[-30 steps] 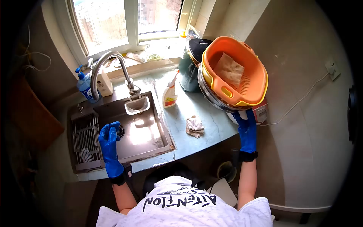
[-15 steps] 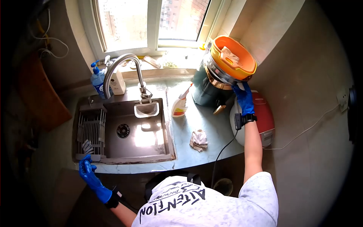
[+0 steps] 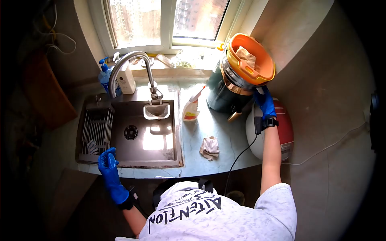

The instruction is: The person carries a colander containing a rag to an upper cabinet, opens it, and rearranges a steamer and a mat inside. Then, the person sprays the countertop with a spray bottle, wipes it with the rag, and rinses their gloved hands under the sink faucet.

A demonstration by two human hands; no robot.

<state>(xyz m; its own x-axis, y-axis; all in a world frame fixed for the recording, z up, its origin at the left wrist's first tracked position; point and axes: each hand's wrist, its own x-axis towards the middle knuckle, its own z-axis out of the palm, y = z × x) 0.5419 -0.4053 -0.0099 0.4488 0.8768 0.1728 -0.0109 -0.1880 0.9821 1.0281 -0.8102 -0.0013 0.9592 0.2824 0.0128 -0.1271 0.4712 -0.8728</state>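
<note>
My right hand (image 3: 265,103), in a blue glove, is at the lower right side of a stack of basins; its fingertips are partly hidden there. The stack has an orange basin (image 3: 263,60) with a folded cloth (image 3: 245,56) inside, over metal bowls (image 3: 230,75), and rests on top of a dark green bin-like appliance (image 3: 219,94). My left hand (image 3: 109,172), also gloved in blue, hovers at the sink's front left edge with curled fingers; whether anything is between them is not visible.
A sink (image 3: 132,150) with a drying rack (image 3: 97,128) and faucet (image 3: 138,54) lies left. On the counter (image 3: 193,164) are a spray bottle (image 3: 191,107) and crumpled rag (image 3: 210,148). A red-and-white appliance (image 3: 283,124) stands right. Soap bottles (image 3: 126,80) stand behind the sink.
The basin stack has moved back and left, from over the right counter onto the green appliance. My right hand moved with it. My left hand went from over the sink to its front edge.
</note>
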